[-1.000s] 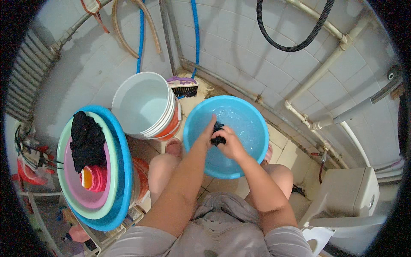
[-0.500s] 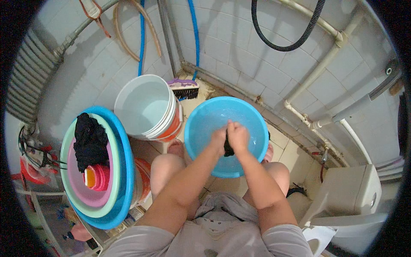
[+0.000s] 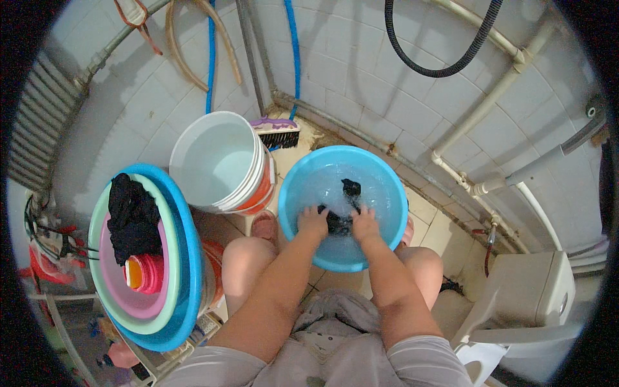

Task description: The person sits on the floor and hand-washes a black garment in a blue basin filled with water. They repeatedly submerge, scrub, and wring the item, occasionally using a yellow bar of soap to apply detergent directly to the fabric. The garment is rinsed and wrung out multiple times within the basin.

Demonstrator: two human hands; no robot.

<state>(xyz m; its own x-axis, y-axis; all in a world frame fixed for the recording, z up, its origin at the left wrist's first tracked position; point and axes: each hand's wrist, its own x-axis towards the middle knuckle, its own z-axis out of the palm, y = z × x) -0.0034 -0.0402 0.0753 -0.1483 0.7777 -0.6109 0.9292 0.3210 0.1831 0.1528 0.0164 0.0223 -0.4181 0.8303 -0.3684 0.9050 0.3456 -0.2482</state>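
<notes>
A light blue basin [image 3: 293, 248] of water sits between my knees. In its water a black cloth [image 3: 340, 224] lies crumpled, with one end sticking up toward the middle. My left hand [image 3: 313, 223] is at the cloth's left edge, fingers spread and dipping into the water. On the cloth's right edge rests my right hand [image 3: 365, 224], also with spread fingers. Both hands touch the cloth, and some fingertips are hidden under water.
Left of the basin stands a white bucket [image 3: 219, 161] of water. Nested basins [image 3: 171, 309] hold another black cloth [image 3: 133, 216] and a pink-red container [image 3: 149, 273]. A brush [image 3: 278, 133] lies behind the bucket. A white toilet [image 3: 522, 290] stands at the right.
My hands were together, gripping the bunched cloth above the water. They have come apart and lower, the fingers have spread, and the cloth now lies looser in the basin.
</notes>
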